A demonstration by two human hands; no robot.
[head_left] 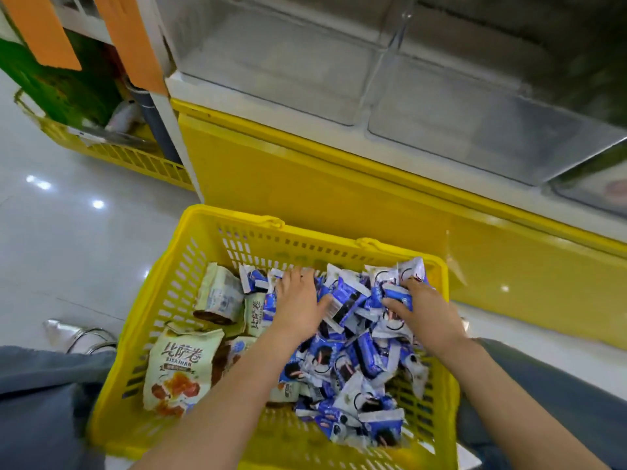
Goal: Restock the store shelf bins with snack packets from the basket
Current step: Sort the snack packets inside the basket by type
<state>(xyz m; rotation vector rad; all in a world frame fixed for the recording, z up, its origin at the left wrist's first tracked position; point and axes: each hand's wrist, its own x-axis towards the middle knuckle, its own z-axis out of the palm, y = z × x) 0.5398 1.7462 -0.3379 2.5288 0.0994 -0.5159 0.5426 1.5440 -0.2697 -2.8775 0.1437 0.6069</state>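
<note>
A yellow plastic basket (pixel 200 266) stands on the floor in front of me. It holds a heap of small blue-and-white snack packets (pixel 353 364) on the right and larger pale green packets (pixel 179 368) on the left. My left hand (pixel 298 305) lies palm down on the far part of the blue heap, fingers curled into the packets. My right hand (pixel 424 313) grips a bunch of blue packets near the basket's far right corner. Clear plastic shelf bins (pixel 441 106) sit above, looking empty.
A yellow shelf base (pixel 339 188) runs behind the basket. A second yellow basket (pixel 129 157) with green goods stands at the far left. Glossy white floor lies to the left; my knees in grey trousers flank the basket.
</note>
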